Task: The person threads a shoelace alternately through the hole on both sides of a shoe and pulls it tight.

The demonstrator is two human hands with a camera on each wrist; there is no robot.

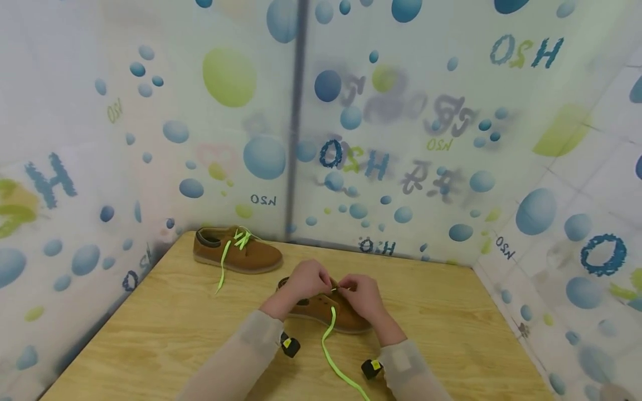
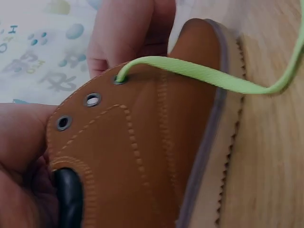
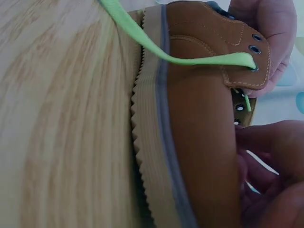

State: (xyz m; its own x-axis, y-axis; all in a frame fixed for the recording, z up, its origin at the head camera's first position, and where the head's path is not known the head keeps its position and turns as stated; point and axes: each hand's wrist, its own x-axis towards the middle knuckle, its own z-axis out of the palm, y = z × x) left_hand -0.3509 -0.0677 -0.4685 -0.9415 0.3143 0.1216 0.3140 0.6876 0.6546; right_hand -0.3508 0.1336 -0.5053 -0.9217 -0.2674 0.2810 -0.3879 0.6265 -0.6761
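Note:
A brown lace-up shoe point(image 1: 346, 320) stands on the table between both hands, its toe pointing right. My left hand point(image 1: 307, 279) reaches over the heel end, fingertips pinched close to a short bit of green lace at the far eyelets. From the right, my right hand point(image 1: 362, 295) meets it there, curled fingers gripping the far eyelet flap point(image 3: 240, 108). The short lace end point(image 3: 247, 102) shows by that flap. The long green shoelace point(image 2: 190, 69) comes out of the near flap's front eyelet; two eyelets point(image 2: 92, 99) behind it are unlaced. The flap partly hides the left fingers.
Another brown shoe point(image 1: 246, 255), with green lace tied and trailing, sits at the table's back left corner. The wooden table point(image 1: 441, 323) meets printed wall panels point(image 1: 381, 211) at the back. The long lace runs across the tabletop toward the front edge.

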